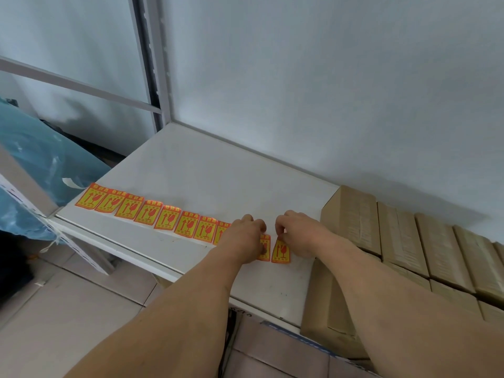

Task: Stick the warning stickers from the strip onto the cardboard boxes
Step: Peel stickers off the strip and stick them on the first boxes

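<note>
White shelving is filling the frame, a flat white shelf (196,173) running up against a pale wall, with tiled floor (68,317) showing below its front edge. Lying along that shelf is the strip (152,214) of orange-and-yellow warning stickers, stretching from the left corner toward the middle, each one showing arrows and a broken-glass symbol. Both bare arms are reaching in over the right end of the strip. The left hand (242,236) is lying across the strip, fingers curled down onto the stickers, covering part of one or two of them; whether it is pinching anything or only pressing is hard to tell from here. The right hand (296,231) is sitting just beside it, fingers bent inward with the tips meeting at the top edge of the end sticker (281,251), which is lying slightly apart from its neighbour. Over on the right, the cardboard boxes (403,236) are standing packed side by side in a row on the shelf, close to the right forearm. Off to the left, a blue plastic bag (35,154) is bulging beside the shelf frame.
</note>
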